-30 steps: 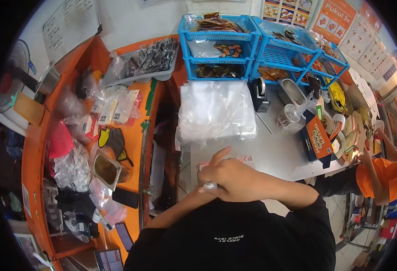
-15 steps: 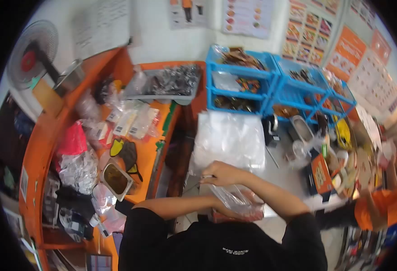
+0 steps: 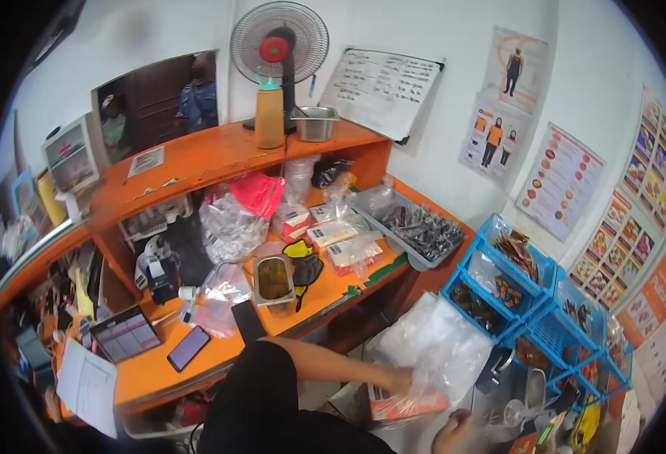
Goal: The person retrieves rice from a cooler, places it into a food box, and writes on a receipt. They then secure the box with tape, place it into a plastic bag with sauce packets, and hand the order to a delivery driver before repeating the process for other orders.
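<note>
My left hand [image 3: 399,380] reaches over an orange-and-white box [image 3: 405,407], at the lower middle of the view. Clear plastic lies around its fingers and hides how they are bent. My right hand [image 3: 451,432] is blurred at the bottom edge, to the right of the box and apart from my left hand; its grip cannot be made out. A stack of clear plastic bags [image 3: 440,337] lies on the metal table just beyond both hands.
Blue baskets [image 3: 526,321] with packets stand right of the bags. The orange counter [image 3: 227,368] at left holds a phone [image 3: 189,349], a tablet [image 3: 126,334], a metal container [image 3: 275,280] and a grey tray [image 3: 416,256]. Two people [image 3: 198,98] show through an opening.
The view has swung left, bringing in the counter, tablet and phone. My right hand has come away from my left forearm and is now lower, beside the box.
</note>
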Demonstrator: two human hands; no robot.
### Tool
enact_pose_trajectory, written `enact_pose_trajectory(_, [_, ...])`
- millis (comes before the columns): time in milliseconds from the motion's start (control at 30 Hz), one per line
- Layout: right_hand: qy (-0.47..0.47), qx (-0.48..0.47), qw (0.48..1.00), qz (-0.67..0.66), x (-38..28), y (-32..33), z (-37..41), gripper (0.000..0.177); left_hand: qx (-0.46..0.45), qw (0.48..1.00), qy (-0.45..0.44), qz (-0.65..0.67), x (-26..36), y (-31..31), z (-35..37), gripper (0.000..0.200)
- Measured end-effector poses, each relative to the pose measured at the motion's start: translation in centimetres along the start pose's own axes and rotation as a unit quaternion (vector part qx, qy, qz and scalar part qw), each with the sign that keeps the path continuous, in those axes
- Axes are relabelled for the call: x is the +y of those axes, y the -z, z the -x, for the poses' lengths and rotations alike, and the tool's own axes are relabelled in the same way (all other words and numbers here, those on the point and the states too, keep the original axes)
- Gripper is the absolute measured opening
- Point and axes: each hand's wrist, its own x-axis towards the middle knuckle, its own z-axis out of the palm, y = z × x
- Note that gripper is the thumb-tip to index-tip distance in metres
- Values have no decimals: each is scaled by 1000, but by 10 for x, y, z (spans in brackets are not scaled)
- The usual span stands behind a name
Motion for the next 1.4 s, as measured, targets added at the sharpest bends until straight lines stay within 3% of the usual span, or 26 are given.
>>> enact_pose_trajectory(33, [76,-13,997,11,-19,-4,5,28,57,998,18,8,4,15,-10,40])
enact_pose_trajectory(100, [203,-16,978,41,-85,-13,2,40,210,950,195,128,95,60,-32,42])
enact_pose_trajectory(133, [254,-4,965,61,-117,-18,-8,45,276,927,222,121,100,70,-43,37])
enact_pose_trajectory(267, [275,-62,959,-3,-136,-32,-31,49,408,865,252,148,126,75,-60,38])
enact_pose_trajectory(300, [237,-92,966,-44,-130,-35,-31,50,406,865,255,148,129,75,-60,38])
enact_pose_trajectory(367, [76,-172,965,-183,-107,-46,-27,52,358,909,213,0,134,75,-54,35])
enact_pose_trajectory(400, [-52,-214,932,-286,-94,-53,-20,53,196,949,114,-219,170,98,-40,25])
enact_pose_trajectory(433, [-188,-239,874,-379,-82,-58,-15,55,22,881,146,-449,191,105,-34,22])
enact_pose_trajectory(467, [-307,-248,803,-447,-72,-59,-10,56,28,869,48,-492,173,104,-26,27])
enact_pose_trajectory(500, [-399,-250,736,-487,-60,-58,-6,58,42,910,-103,-400,179,110,-18,23])
enact_pose_trajectory(567, [-507,-254,658,-496,-34,-59,5,61,-27,877,-98,-470,170,101,-2,30])
enact_pose_trajectory(633, [-510,-268,704,-414,-16,-46,-9,64,95,951,-8,-295,141,88,23,26])
enact_pose_trajectory(667, [-383,-272,848,-245,14,-47,-27,42,121,966,98,-204,75,79,66,21])
enact_pose_trajectory(733, [-259,-146,924,-242,6,-11,-78,21,229,929,291,0,-53,61,151,12])
enact_pose_trajectory(800, [-84,11,993,-80,64,5,-132,18,186,951,248,-3,-39,33,134,16])
enact_pose_trajectory(833, [-89,81,992,-22,44,26,-161,16,157,967,202,-8,-19,15,113,21])
enact_pose_trajectory(867, [-44,120,988,85,53,39,-186,21,218,921,315,74,51,5,70,18])
enact_pose_trajectory(900, [-43,137,970,195,71,48,-207,16,231,884,355,196,29,-11,77,17])
enact_pose_trajectory(933, [-42,152,940,302,85,56,-226,13,127,964,135,-191,17,-22,75,18])
enact_pose_trajectory(967, [-118,107,913,376,79,69,-242,14,182,957,221,-42,0,-43,86,21])
enact_pose_trajectory(1000, [-194,61,873,443,73,81,-255,17,176,959,217,-42,6,-47,76,21])
enact_pose_trajectory(1067, [-242,44,857,453,108,95,-276,21,100,955,134,-244,19,-56,68,26])
enact_pose_trajectory(1133, [-280,27,842,461,127,107,-288,24,88,950,160,-253,9,-60,72,27])
enact_pose_trajectory(1200, [-300,-63,801,514,137,112,-288,31,79,943,192,-261,7,-59,71,27])
enact_pose_trajectory(1300, [-252,-77,799,540,238,118,-276,29,95,958,210,-170,12,-56,68,26])
enact_pose_trajectory(1400, [-282,-114,793,528,219,118,-270,30,121,964,131,-199,7,-56,69,24])
